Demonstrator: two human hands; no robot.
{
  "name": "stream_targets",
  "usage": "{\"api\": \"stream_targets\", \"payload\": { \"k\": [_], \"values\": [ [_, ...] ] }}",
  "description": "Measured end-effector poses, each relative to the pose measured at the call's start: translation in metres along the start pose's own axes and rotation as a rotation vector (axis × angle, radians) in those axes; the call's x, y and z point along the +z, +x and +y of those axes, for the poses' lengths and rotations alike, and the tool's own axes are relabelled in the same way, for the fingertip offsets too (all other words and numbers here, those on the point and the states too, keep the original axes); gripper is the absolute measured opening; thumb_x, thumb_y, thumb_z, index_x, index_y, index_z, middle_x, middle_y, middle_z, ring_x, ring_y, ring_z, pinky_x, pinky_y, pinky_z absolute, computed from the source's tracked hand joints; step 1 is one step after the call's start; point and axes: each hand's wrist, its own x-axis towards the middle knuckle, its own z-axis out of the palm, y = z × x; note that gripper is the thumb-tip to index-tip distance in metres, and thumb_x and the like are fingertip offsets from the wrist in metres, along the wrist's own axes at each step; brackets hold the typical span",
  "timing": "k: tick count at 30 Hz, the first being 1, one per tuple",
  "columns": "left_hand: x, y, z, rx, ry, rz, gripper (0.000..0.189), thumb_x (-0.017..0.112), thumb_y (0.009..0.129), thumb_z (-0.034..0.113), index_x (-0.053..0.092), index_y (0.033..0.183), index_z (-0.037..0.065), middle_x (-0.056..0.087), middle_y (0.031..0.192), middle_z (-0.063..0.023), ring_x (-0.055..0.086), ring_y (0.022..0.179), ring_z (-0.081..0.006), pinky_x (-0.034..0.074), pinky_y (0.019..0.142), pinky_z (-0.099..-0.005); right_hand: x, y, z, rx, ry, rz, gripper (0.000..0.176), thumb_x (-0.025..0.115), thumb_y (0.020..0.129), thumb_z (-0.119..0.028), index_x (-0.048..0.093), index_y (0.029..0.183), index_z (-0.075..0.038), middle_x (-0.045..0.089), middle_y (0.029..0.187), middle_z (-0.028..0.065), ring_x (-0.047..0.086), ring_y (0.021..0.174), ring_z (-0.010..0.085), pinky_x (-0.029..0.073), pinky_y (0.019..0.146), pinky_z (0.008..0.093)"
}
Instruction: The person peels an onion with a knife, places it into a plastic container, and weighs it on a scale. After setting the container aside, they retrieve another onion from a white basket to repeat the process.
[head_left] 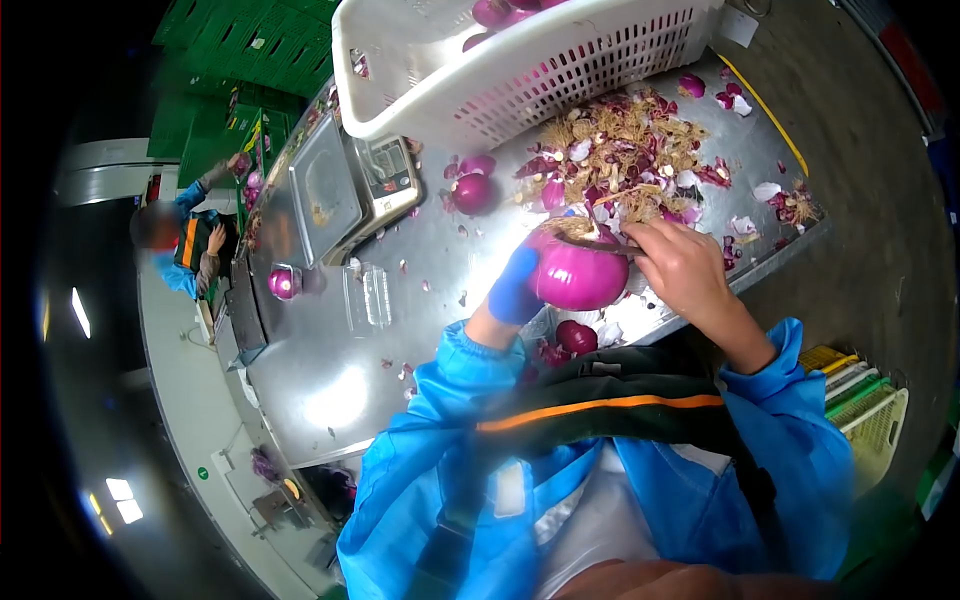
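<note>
A large purple onion (580,275) is held up over the near edge of the metal table (430,250). My left hand (515,285), in a blue glove, grips it from its left side. My bare right hand (685,262) is closed on a dark knife (608,246), whose blade lies across the onion's top beside its pale root end (572,229). Behind the onion spreads a pile of roots and skins (625,150). A smaller onion (576,337) rests below the held one, close to my body.
A white perforated crate (530,85) with onions stands at the back. Left of it are a scale (385,170), loose onions (472,193) and a clear plastic tray (368,298). Another person (195,240) works at far left near green crates (245,50). Stacked baskets (870,420) stand at right.
</note>
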Motion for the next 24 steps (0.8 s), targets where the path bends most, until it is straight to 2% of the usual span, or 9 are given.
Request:
{"api": "stream_targets", "payload": {
  "k": [3, 6, 12, 15, 16, 19, 20, 22, 24],
  "values": [
    [-0.004, -0.007, -0.012, 0.071, -0.274, -0.069, 0.058, 0.050, 0.098, 0.043, 0.044, 0.137, 0.000, 0.056, 0.131, -0.0147, 0.058, 0.119, -0.0231, 0.046, 0.103, -0.0378, 0.001, -0.001, 0.002, -0.021, -0.006, -0.061, 0.039, 0.073, 0.072, -0.006, 0.065, 0.111, -0.007, 0.066, 0.098, 0.0115, 0.066, 0.085, 0.0300, 0.054, 0.071, 0.0387],
    [-0.011, -0.009, -0.019, -0.046, -0.143, -0.038, 0.084, 0.053, 0.087, 0.066, 0.042, 0.139, 0.000, 0.052, 0.136, -0.0184, 0.053, 0.125, -0.0317, 0.042, 0.107, -0.0442, 0.009, -0.006, 0.011, -0.051, 0.018, -0.084, 0.038, 0.072, 0.073, -0.005, 0.065, 0.111, -0.006, 0.066, 0.094, 0.0113, 0.066, 0.082, 0.0299, 0.053, 0.070, 0.0383],
    [-0.009, -0.007, -0.023, -0.125, -0.054, -0.012, 0.095, 0.056, 0.081, 0.070, 0.039, 0.141, -0.002, 0.049, 0.140, -0.0190, 0.051, 0.127, -0.0320, 0.040, 0.109, -0.0458, 0.034, -0.016, 0.038, -0.071, 0.031, -0.003, 0.038, 0.068, 0.075, -0.002, 0.065, 0.112, -0.006, 0.067, 0.089, 0.0117, 0.067, 0.078, 0.0285, 0.054, 0.066, 0.0363],
    [-0.022, -0.008, -0.034, -0.088, -0.410, -0.132, 0.070, 0.055, 0.093, 0.050, 0.041, 0.141, 0.000, 0.053, 0.135, -0.0180, 0.055, 0.122, -0.0283, 0.045, 0.106, -0.0433, 0.046, -0.043, 0.083, -0.006, -0.121, 0.093, 0.036, 0.068, 0.078, -0.008, 0.065, 0.114, -0.008, 0.067, 0.101, 0.0100, 0.067, 0.086, 0.0248, 0.054, 0.068, 0.0329],
    [-0.023, -0.004, -0.026, -0.063, -0.420, -0.143, 0.070, 0.056, 0.093, 0.049, 0.041, 0.141, 0.000, 0.052, 0.136, -0.0181, 0.055, 0.122, -0.0288, 0.045, 0.106, -0.0441, 0.042, -0.038, 0.090, 0.016, -0.194, 0.133, 0.036, 0.069, 0.080, -0.010, 0.065, 0.115, -0.010, 0.067, 0.107, 0.0091, 0.067, 0.091, 0.0231, 0.055, 0.068, 0.0316],
    [-0.025, -0.003, -0.011, 0.022, -0.417, -0.115, 0.072, 0.059, 0.091, 0.048, 0.039, 0.143, 0.001, 0.049, 0.139, -0.0183, 0.054, 0.124, -0.0298, 0.045, 0.106, -0.0454, 0.027, -0.028, 0.067, 0.412, 0.124, 0.105, 0.041, 0.069, 0.085, -0.019, 0.061, 0.123, -0.006, 0.066, 0.117, 0.0123, 0.065, 0.104, 0.0276, 0.054, 0.082, 0.0349],
    [-0.025, 0.005, -0.013, 0.012, -0.299, -0.012, 0.078, 0.062, 0.088, 0.051, 0.037, 0.144, 0.003, 0.050, 0.139, -0.0178, 0.053, 0.126, -0.0300, 0.045, 0.106, -0.0453, 0.029, -0.024, 0.060, 0.466, 0.264, 0.055, 0.044, 0.069, 0.086, -0.023, 0.059, 0.125, -0.005, 0.064, 0.120, 0.0132, 0.064, 0.107, 0.0289, 0.053, 0.086, 0.0365],
    [-0.021, 0.020, -0.013, 0.093, -0.074, -0.020, 0.084, 0.064, 0.087, 0.053, 0.032, 0.147, 0.005, 0.047, 0.141, -0.0168, 0.053, 0.126, -0.0305, 0.046, 0.105, -0.0444, 0.037, -0.017, 0.043, 0.572, 0.548, -0.047, 0.053, 0.069, 0.089, -0.031, 0.055, 0.131, -0.003, 0.062, 0.126, 0.0150, 0.062, 0.111, 0.0316, 0.049, 0.094, 0.0397],
    [-0.017, 0.028, -0.018, 0.066, -0.161, 0.022, 0.089, 0.065, 0.087, 0.053, 0.025, 0.151, 0.006, 0.043, 0.144, -0.0168, 0.053, 0.125, -0.0311, 0.046, 0.104, -0.0447, 0.028, -0.009, 0.023, 0.379, 0.691, -0.028, 0.059, 0.068, 0.089, -0.036, 0.050, 0.135, -0.002, 0.059, 0.130, 0.0171, 0.060, 0.114, 0.0330, 0.045, 0.099, 0.0411]
  ]
}}
